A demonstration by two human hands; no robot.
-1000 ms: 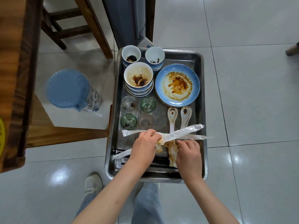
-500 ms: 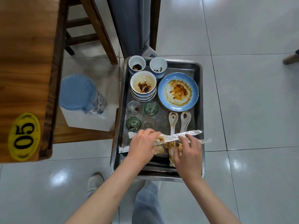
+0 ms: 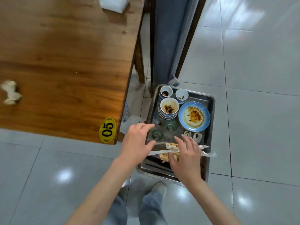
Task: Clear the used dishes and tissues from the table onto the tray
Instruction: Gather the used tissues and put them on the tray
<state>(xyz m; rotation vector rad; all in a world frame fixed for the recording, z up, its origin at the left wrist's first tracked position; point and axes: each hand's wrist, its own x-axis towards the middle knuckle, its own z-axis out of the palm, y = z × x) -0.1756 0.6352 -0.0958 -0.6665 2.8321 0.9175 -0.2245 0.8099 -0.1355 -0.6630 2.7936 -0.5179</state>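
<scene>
A metal tray point(image 3: 211, 101) sits low beside the wooden table point(image 3: 65, 62). It holds a stained blue plate point(image 3: 194, 116), a stack of bowls point(image 3: 169, 108), two small cups point(image 3: 181, 94), small glasses point(image 3: 172, 125), two white spoons point(image 3: 197, 136) and soiled tissues with plastic wrappers point(image 3: 168, 147) at its near end. My left hand point(image 3: 138, 143) hovers with spread fingers over the tray's left edge, holding nothing. My right hand point(image 3: 185, 156) is spread just above the tissues. A crumpled tissue point(image 3: 10, 92) lies on the table at the far left.
A yellow oval tag reading 05 point(image 3: 108, 130) marks the table's near corner. A white tissue box point(image 3: 113, 4) stands at the table's far side. A grey-blue post point(image 3: 168, 38) with dark wooden legs rises behind the tray. Glossy grey floor tiles point(image 3: 259, 111) surround everything.
Both hands have let go of the tissues and wrappers and lifted with fingers spread. The view has swung left, bringing the tabletop and its crumpled tissue into sight.
</scene>
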